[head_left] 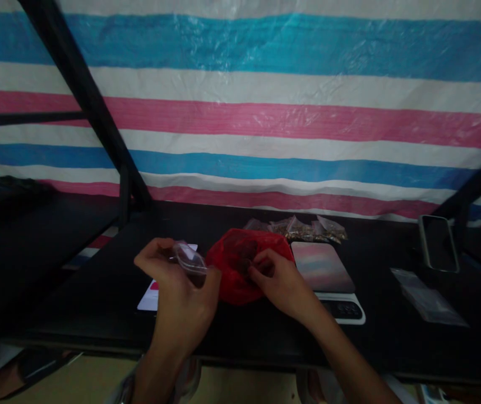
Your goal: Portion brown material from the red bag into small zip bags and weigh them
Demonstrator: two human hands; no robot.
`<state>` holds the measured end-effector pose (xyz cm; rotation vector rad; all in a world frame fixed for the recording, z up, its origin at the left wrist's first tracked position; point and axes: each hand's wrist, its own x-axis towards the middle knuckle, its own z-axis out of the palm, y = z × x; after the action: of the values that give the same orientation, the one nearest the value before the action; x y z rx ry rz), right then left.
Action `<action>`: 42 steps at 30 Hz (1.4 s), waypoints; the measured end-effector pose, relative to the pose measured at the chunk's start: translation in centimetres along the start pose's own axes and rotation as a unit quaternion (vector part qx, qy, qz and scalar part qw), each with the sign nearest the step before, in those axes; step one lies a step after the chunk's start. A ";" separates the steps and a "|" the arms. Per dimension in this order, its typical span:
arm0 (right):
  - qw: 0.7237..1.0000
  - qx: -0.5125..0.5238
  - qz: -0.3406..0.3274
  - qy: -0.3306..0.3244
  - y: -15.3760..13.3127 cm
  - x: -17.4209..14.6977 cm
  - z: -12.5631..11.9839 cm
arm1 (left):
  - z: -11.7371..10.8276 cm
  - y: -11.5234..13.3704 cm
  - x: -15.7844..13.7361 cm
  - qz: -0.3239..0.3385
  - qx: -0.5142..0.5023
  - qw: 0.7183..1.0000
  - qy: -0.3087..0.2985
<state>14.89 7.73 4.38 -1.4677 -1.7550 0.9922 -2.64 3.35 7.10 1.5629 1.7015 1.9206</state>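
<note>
My left hand [184, 294] grips a small clear zip bag [190, 259] by its sides, and the bag's mouth gapes between thumb and fingers. Beside it, a red plastic bag [232, 280] lies spread open with dark contents inside that I cannot make out. My right hand [280, 278] reaches into the red bag's mouth, its thumb and fingertips pinched together; what they hold is too small and dim to name. A kitchen scale [324, 268] with a shiny platform stands just right of the red bag. Partly under my left hand lies a white printed card [148, 300].
Several filled clear bags [308, 229] lie in a row behind the red bag. Flat clear zip bags [429, 300] lie at the right, near a phone [438, 242] propped up. A black frame post [84, 95] and a striped tarp [266, 118] bound the black table [257, 342].
</note>
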 end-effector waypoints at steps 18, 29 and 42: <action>0.985 0.064 -0.120 0.104 -1.4 0.1 -2.5 | 5.3 -3.3 -2.3 -0.115 -0.061 0.964 -0.232; 0.949 -0.162 -0.253 0.090 -2.5 -1.0 -1.9 | 5.7 -4.8 -3.3 -0.052 -0.045 0.970 -0.234; 0.940 -0.270 -0.200 0.050 -0.5 0.9 -1.0 | 2.8 -0.9 -1.5 -0.116 -0.053 0.991 -0.033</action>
<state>15.31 8.73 5.28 -1.3449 -2.2384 0.2255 -0.32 4.46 4.98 1.3125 1.6448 1.7931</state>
